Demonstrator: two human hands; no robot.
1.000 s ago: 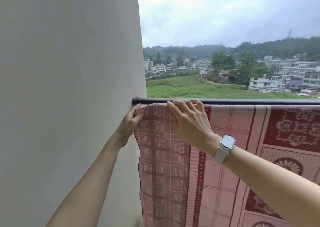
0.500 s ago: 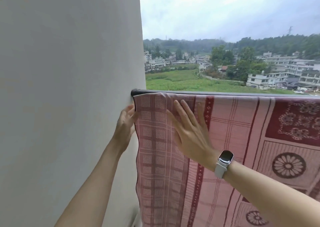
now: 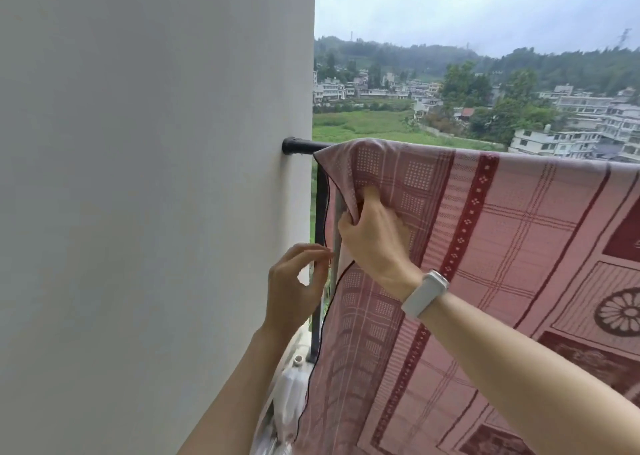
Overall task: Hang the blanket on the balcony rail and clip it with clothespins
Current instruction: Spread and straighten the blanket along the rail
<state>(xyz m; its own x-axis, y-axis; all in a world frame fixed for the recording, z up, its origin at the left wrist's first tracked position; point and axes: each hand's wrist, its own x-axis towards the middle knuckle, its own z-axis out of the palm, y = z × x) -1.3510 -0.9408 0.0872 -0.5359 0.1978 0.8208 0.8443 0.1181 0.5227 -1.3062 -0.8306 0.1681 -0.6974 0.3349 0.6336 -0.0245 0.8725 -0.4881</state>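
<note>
Pink woven blanket (image 3: 485,253) draped over black tubular balcony rail (image 3: 301,146), hanging flat down the near side from 12 to 6 o'clock of the view. Weave: fine dotted checks near the edge, dark red bands with small white floral dots, plaid lines, rosette medallion at 3 o'clock. Dark stitched hem along the left edge, wavy. Short bare length of rail between blanket corner and wall, socket end seated in smooth off-white plaster wall (image 3: 156,194) at 9 o'clock. Black vertical post (image 3: 320,219) below rail, just left of the blanket edge.

Right hand (image 3: 375,236) closed on the blanket near its upper left corner: fingers curled, a fold of cloth bunched and pulled away from the post, thumb at the hem. White smartwatch with rounded rectangular case on a white band (image 3: 424,293) on that wrist.

Left hand (image 3: 294,288) loosely curled at 7 o'clock of the right hand, fingertips close to the blanket hem and post; contact with cloth not determinable, nothing seen held.

White plastic-like bundle (image 3: 289,395) at foot of the post, partly hidden by arm and blanket; identity unclear.
</note>
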